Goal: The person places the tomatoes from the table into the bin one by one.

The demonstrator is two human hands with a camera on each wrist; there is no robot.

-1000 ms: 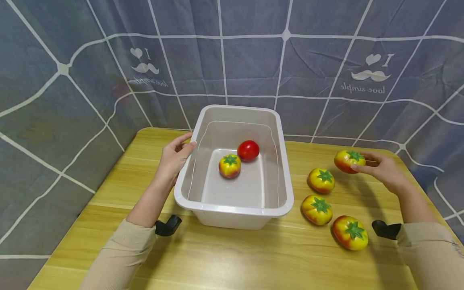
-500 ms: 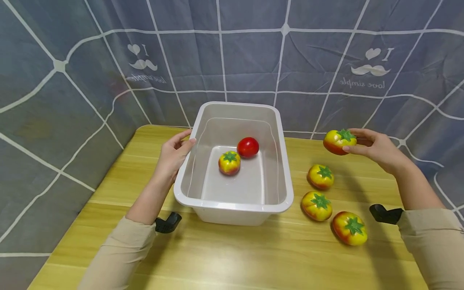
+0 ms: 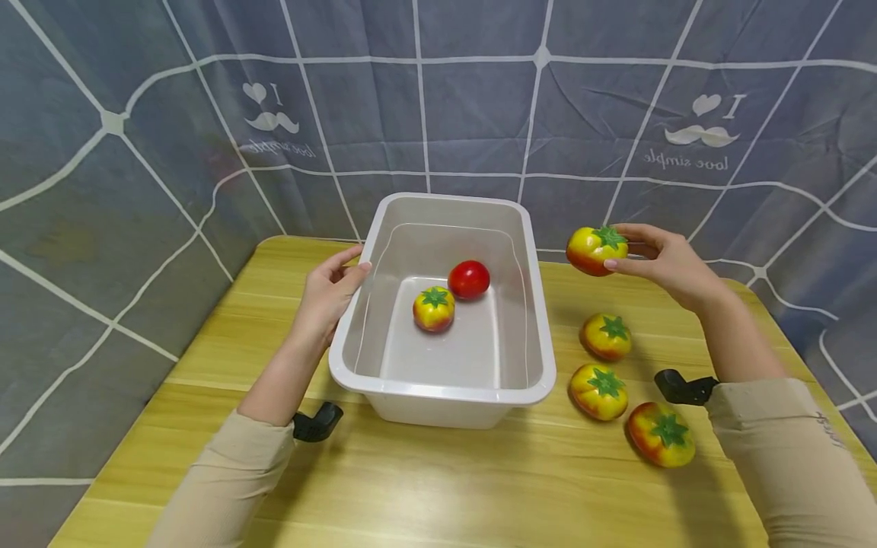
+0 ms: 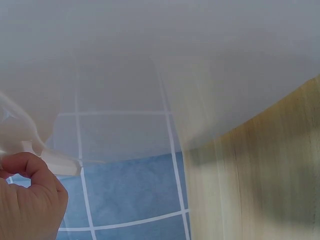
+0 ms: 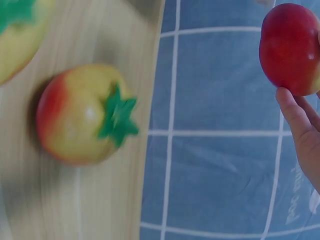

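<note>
Yellow-and-red glossy tomato-shaped piece with a green star-shaped leaf cap (image 3: 594, 251), pinched between thumb and fingers of the right hand (image 3: 661, 262); it hangs in the air right of the pale grey rectangular plastic bin (image 3: 438, 393), apart from its rim; left hand (image 3: 329, 293) grips the bin's left rim, thumb on top.

Doing it well, my judgement: a light, even pinch, since the skin looks smooth and could slip; if it goes over the bin, clear the right rim by lifting before moving across; lower it rather than drop it, aiming for bare floor beside the smooth red oval piece (image 3: 469, 279) and the similar yellow-and-red piece with leaf cap (image 3: 433, 309), so neither gets knocked; left hand should steady the bin without tilting it.

Hard to see: right fingers mostly behind the held piece; right wrist view shows its red underside, cut off at the right edge, and a blurred piece cropped at top left; left wrist view is mostly bin wall, contents not visible, fingertips partly lost at the rim; head view hides the left fingers' hold beneath the rim; weight and hardness of the pieces, cannot tell.
</note>
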